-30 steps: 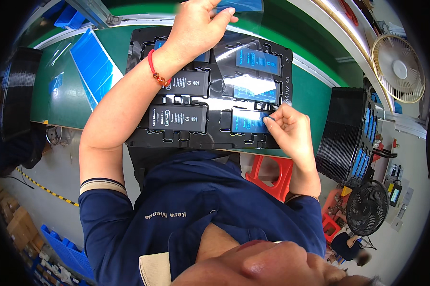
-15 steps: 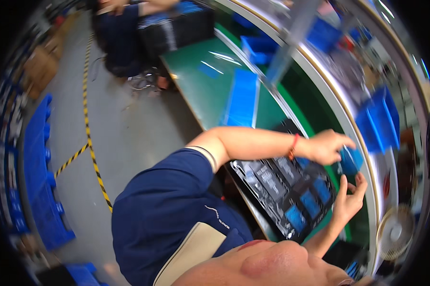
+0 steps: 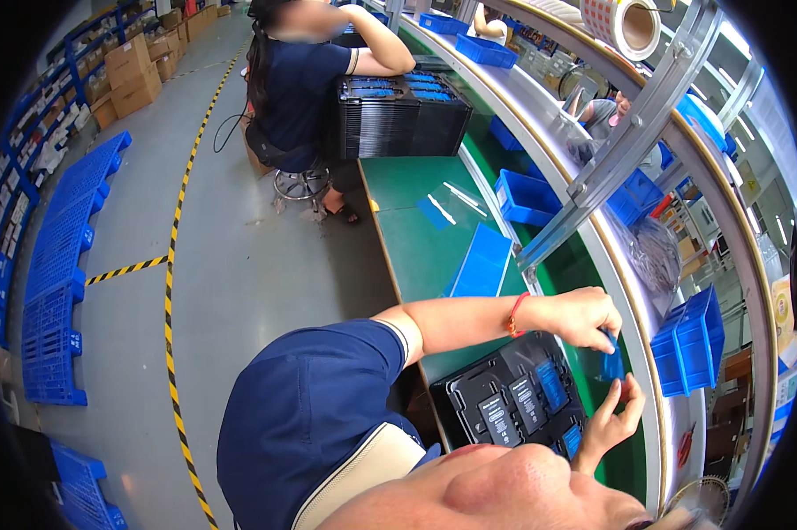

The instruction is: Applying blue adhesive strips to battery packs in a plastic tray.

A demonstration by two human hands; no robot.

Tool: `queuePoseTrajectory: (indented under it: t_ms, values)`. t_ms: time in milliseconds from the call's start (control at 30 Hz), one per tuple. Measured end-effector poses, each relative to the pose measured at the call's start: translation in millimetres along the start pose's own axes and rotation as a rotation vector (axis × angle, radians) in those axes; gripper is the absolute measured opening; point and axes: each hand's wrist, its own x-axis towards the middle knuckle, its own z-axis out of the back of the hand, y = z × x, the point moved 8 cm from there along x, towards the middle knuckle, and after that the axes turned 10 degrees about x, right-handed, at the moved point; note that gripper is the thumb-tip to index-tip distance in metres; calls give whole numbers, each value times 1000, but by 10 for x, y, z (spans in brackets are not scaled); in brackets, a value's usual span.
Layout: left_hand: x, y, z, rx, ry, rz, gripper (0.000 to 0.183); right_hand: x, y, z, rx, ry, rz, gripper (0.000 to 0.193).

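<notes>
My left hand [image 3: 580, 318], with a red bracelet at the wrist, pinches the upper end of a small, thin blue film piece [image 3: 612, 358]. Just below it, my right hand [image 3: 612, 422] has thumb and fingertips curled at the film's lower end; it appears to grip that edge, partly blurred. Under my hands a black moulded tray [image 3: 469, 393] rests on the green bench. Flat black batteries [image 3: 499, 417] with white print lie in its pockets, and other pockets show blue-faced pieces [image 3: 551, 385]. My head hides the tray's near part.
A blue sheet [image 3: 480, 263] lies on the green bench [image 3: 407, 230] beyond the tray. Farther off stands a stack of black trays [image 3: 403, 119], with a seated co-worker [image 3: 297, 88] beside it. Blue bins [image 3: 688, 344] and a metal post [image 3: 624, 132] line the right side.
The view has swung, bringing the far tray stack and co-worker into clearer sight. The blue film has tilted from broad-faced to narrower, still between my hands.
</notes>
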Motion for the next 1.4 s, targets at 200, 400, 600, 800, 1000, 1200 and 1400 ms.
queuePoseTrajectory:
  t_ms: [200, 400, 600, 800, 1000, 1200, 1400]
  values:
    - [-108, -7, -110, 25, -32, -27, 23, -204, -65, 4, 38, 65, -23, 27]
    - [-43, -15, -219, 34, -15, -56, 20, -282, -236, 5, 93, 96, -29, 18]
    - [-46, -93, -210, 58, -43, -137, 27, -401, -321, 106, 199, 44, -124, 14]
    - [-78, -47, -203, 160, 19, -31, 30, -446, -433, 49, 286, 25, -164, 10]
    - [-115, -98, -178, 196, 69, -57, 36, -430, -391, 62, 310, 12, -147, 8]
    - [-275, -335, 445, 47, -275, -98, 45, -471, -507, 103, 280, -7, -186, 7]
    - [-1315, -529, 1523, -178, -1306, -397, 75, -451, -482, 92, 309, 14, -196, 7]
